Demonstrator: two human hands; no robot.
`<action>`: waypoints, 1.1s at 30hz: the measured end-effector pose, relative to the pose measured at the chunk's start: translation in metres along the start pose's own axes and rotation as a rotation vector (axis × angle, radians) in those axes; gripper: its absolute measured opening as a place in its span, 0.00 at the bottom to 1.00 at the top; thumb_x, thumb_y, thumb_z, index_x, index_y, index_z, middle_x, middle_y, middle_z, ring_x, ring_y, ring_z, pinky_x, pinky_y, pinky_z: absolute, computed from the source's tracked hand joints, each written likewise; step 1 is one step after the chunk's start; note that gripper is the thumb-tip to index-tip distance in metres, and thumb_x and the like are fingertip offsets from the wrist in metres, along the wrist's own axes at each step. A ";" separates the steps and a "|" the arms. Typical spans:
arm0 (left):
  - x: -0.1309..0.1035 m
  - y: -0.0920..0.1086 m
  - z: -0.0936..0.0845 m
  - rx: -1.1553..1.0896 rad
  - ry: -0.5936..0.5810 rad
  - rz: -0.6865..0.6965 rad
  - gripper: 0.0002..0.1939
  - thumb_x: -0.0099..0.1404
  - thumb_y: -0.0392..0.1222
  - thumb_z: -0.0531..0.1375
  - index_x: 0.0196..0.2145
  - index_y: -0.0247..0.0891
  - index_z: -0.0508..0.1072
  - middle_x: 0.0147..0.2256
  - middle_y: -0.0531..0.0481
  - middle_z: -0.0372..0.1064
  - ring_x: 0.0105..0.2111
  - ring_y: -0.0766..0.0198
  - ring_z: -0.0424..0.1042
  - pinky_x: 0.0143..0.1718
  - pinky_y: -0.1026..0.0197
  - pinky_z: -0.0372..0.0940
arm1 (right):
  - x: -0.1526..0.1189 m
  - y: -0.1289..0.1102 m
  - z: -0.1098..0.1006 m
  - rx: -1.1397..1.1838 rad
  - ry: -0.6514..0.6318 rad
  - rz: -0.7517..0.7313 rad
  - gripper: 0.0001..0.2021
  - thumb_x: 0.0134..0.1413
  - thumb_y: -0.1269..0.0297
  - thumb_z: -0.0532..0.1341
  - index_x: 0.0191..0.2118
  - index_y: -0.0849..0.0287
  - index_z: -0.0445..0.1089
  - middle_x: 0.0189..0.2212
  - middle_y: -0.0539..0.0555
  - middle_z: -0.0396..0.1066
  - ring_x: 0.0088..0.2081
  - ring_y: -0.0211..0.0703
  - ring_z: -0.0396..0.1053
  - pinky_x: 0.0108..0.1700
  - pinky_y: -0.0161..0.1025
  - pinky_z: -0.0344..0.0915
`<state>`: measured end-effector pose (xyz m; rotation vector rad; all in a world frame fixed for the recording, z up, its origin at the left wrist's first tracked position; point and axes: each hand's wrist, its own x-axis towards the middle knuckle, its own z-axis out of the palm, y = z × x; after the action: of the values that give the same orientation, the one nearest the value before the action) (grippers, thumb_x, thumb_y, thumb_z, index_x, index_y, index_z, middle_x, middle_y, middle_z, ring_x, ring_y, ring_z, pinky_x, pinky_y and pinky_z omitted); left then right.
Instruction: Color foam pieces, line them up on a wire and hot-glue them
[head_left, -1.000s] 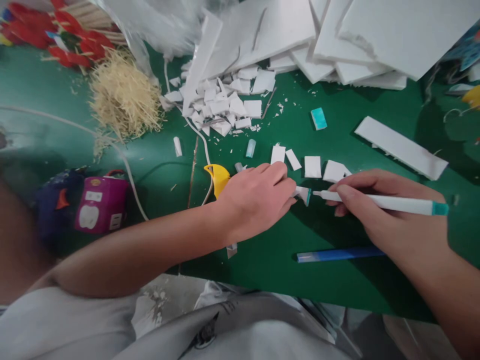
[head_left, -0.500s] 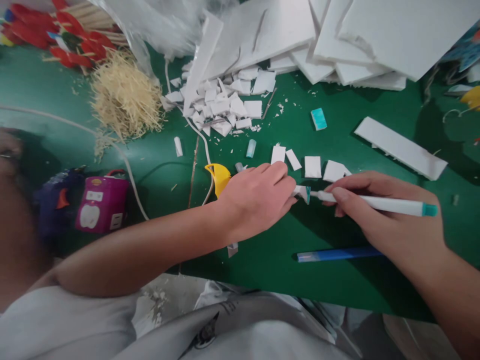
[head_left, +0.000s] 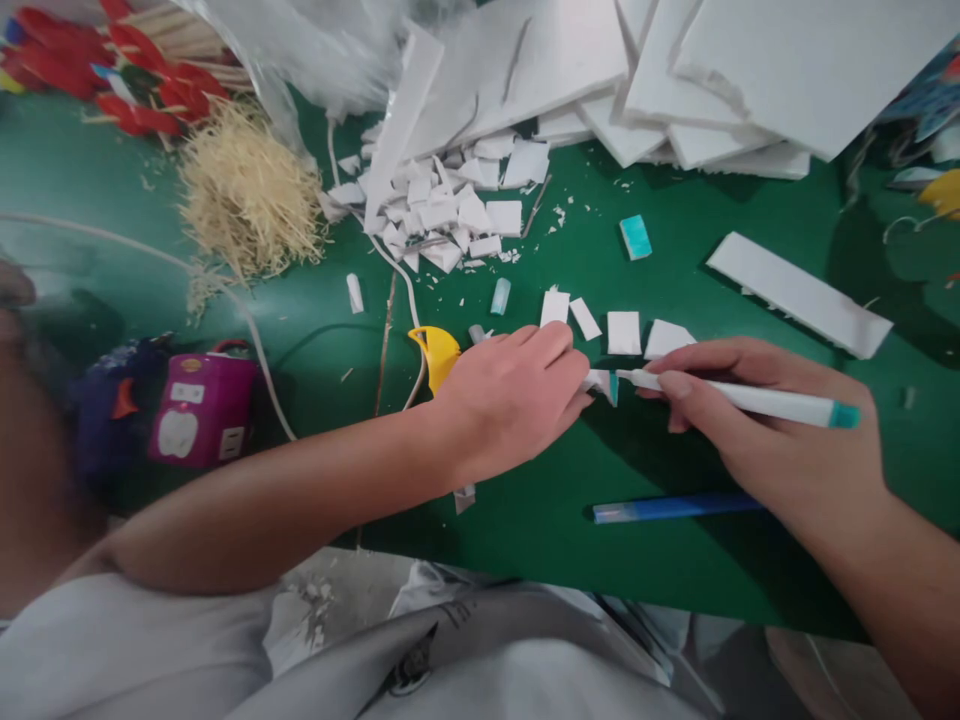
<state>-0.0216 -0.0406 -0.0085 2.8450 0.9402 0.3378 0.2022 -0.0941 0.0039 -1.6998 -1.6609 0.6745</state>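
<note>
Between the closed fingers of my left hand [head_left: 517, 395] is a small white foam piece [head_left: 604, 384] with a teal edge; the rest of it is hidden by the hand. My right hand [head_left: 780, 420] grips a white marker [head_left: 765, 402] with a teal end cap, its tip at the foam's teal edge. Just beyond the hands lie several white foam cutouts [head_left: 623, 333]. A blue pen [head_left: 667, 507] rests on the green table near my right hand. Beside my left wrist is a yellow object [head_left: 438, 354], partly covered.
Foam scraps [head_left: 450, 205] are heaped at the back, with large foam sheets [head_left: 712, 80] stacked behind. A straw-like pile [head_left: 247, 190], a magenta box [head_left: 202, 408] and a white cable [head_left: 255, 325] are on the left. A foam strip [head_left: 799, 293] lies at right.
The marker and my right hand have shifted very slightly left, the tip staying at the foam's teal edge. My left hand keeps its hold almost unmoved.
</note>
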 end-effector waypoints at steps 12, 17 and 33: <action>0.000 0.000 0.000 0.008 -0.008 -0.006 0.12 0.76 0.43 0.58 0.43 0.35 0.79 0.38 0.48 0.75 0.37 0.59 0.76 0.34 0.59 0.66 | -0.005 -0.014 -0.001 -0.062 -0.037 0.107 0.09 0.64 0.63 0.63 0.30 0.51 0.77 0.23 0.47 0.75 0.25 0.39 0.73 0.28 0.36 0.67; 0.000 0.000 -0.002 0.000 -0.027 -0.008 0.12 0.76 0.43 0.58 0.43 0.35 0.80 0.37 0.48 0.74 0.36 0.60 0.76 0.34 0.59 0.66 | -0.007 -0.019 0.001 -0.017 0.009 0.151 0.08 0.63 0.64 0.63 0.32 0.50 0.77 0.23 0.46 0.74 0.26 0.38 0.72 0.30 0.36 0.68; 0.001 0.000 -0.002 -0.008 -0.059 -0.021 0.12 0.76 0.43 0.58 0.44 0.35 0.79 0.38 0.47 0.75 0.37 0.60 0.76 0.35 0.59 0.66 | 0.001 0.003 -0.003 -0.007 -0.085 0.008 0.08 0.59 0.60 0.67 0.29 0.49 0.79 0.21 0.47 0.75 0.22 0.39 0.70 0.22 0.37 0.62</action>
<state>-0.0212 -0.0399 -0.0060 2.8183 0.9549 0.2528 0.2069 -0.0929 0.0035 -1.7049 -1.7177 0.7552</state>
